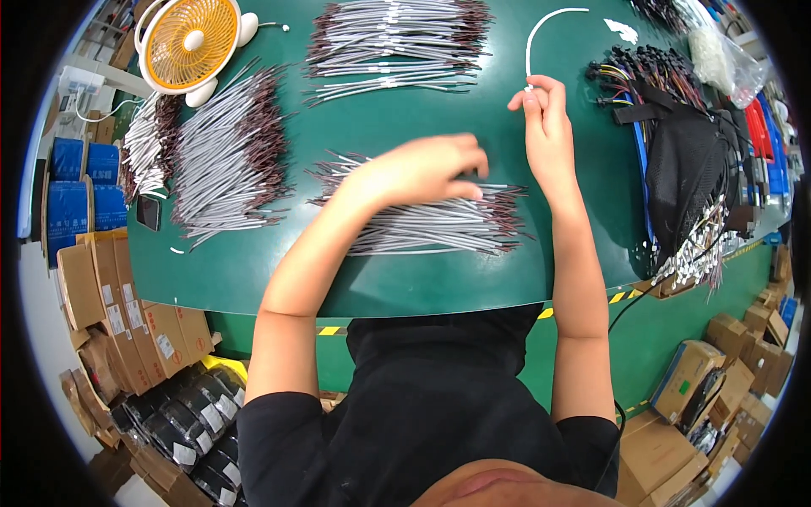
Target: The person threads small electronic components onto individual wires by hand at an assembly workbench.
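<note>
My right hand [545, 114] is raised over the green table [253, 270], pinching the lower end of a single white cable [541, 25] that curves up and to the right. My left hand [431, 165] reaches across to the right, blurred, its fingers resting on a flat pile of grey cables with dark red ends [439, 224] lying in front of me. Whether it grips a cable from the pile I cannot tell.
More grey cable bundles lie at the left [232, 152] and at the far middle [397, 42]. A small orange fan [190, 42] stands far left. Black connector harnesses and a black mesh bag [684, 160] fill the right side. Cardboard boxes and black cable reels [182, 414] sit on the floor.
</note>
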Demonstrator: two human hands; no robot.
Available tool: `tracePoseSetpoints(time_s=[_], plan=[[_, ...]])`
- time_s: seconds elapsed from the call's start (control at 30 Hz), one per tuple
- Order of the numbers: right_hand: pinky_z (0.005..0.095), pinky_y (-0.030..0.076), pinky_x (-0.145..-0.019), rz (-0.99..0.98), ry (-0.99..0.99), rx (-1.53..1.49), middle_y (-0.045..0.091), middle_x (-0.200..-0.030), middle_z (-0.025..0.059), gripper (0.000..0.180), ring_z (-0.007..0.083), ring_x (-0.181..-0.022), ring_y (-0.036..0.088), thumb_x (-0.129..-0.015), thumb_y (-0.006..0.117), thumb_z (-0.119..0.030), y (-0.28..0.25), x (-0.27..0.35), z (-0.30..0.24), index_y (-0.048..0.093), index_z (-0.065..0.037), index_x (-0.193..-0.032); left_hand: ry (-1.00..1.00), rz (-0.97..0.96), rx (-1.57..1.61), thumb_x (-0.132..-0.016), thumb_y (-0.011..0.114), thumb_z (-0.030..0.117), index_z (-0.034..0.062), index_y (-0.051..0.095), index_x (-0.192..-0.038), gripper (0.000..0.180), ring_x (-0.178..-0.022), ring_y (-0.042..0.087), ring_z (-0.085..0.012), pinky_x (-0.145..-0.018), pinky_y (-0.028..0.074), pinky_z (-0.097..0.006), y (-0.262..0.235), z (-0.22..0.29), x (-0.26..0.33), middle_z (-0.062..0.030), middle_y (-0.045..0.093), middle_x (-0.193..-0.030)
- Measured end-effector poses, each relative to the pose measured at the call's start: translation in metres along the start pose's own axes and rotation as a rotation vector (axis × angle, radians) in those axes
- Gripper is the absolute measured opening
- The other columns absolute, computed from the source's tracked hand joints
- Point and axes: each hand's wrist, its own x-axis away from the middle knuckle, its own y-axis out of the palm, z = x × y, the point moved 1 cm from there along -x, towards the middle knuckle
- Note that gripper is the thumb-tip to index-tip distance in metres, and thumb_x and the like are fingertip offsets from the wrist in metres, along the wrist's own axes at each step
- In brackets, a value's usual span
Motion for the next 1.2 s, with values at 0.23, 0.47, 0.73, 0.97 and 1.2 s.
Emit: tracePoseSetpoints(time_s=[0.23, 0.47, 0.73, 0.97, 1.2], plan=[[0.0288, 0.051, -0.076, -0.156, 0.118, -0.113, 0.077, -0.098, 0.0051, 0.019, 0.012, -0.078, 0.061, -0.109, 0.057, -0.018, -0.006, -0.003, -0.013, 0.058, -0.003, -0.119, -0.048, -0.024, 0.106, -0.092, 0.076, 0.019, 0.0033, 0.066, -0.104, 0.023, -0.087, 0.066, -0.0294, -0.076, 0.053, -0.042, 0.0, -0.004, -0.003, -0.0105, 0.068, -0.1], [0.0284, 0.051, -0.071, -0.181, 0.144, -0.173, 0.075, -0.093, 0.0037, 0.014, 0.0108, -0.076, 0.061, -0.105, 0.063, -0.014, -0.003, -0.001, -0.01, 0.065, -0.003, -0.114, 0.001, -0.051, 0.153, -0.092, 0.075, 0.014, 0.0021, 0.062, -0.096, 0.018, -0.079, 0.06, -0.0218, -0.072, 0.052, -0.037, 0.008, -0.001, -0.004, -0.0082, 0.062, -0.089], [0.0282, 0.053, -0.077, -0.26, 0.06, -0.168, 0.073, -0.1, 0.0074, 0.015, 0.0118, -0.085, 0.066, -0.104, 0.064, -0.012, -0.004, 0.002, -0.024, 0.066, -0.001, -0.114, -0.219, 0.402, 0.366, -0.099, 0.064, 0.008, 0.0033, 0.064, -0.111, 0.013, -0.074, 0.052, -0.0044, -0.066, 0.045, -0.022, -0.018, -0.006, -0.001, 0.0003, 0.06, -0.09], [0.0279, 0.053, -0.075, -0.255, 0.058, -0.21, 0.071, -0.1, 0.0067, 0.014, 0.0105, -0.083, 0.064, -0.102, 0.067, -0.012, -0.004, 0.003, -0.023, 0.068, 0.0, -0.11, -0.229, 0.496, 0.348, -0.101, 0.069, 0.014, 0.0045, 0.068, -0.11, 0.013, -0.069, 0.046, -0.0024, -0.062, 0.04, -0.021, -0.018, -0.004, -0.007, 0.0041, 0.061, -0.084], [0.0273, 0.049, -0.068, -0.264, 0.01, -0.156, 0.07, -0.098, 0.0064, 0.015, 0.0106, -0.076, 0.06, -0.1, 0.069, -0.014, -0.004, 0.003, -0.021, 0.069, -0.001, -0.109, -0.258, 0.546, 0.309, -0.1, 0.071, 0.014, 0.0054, 0.069, -0.106, 0.011, -0.067, 0.043, -0.0024, -0.059, 0.038, -0.022, -0.02, -0.002, -0.007, 0.0057, 0.061, -0.082]])
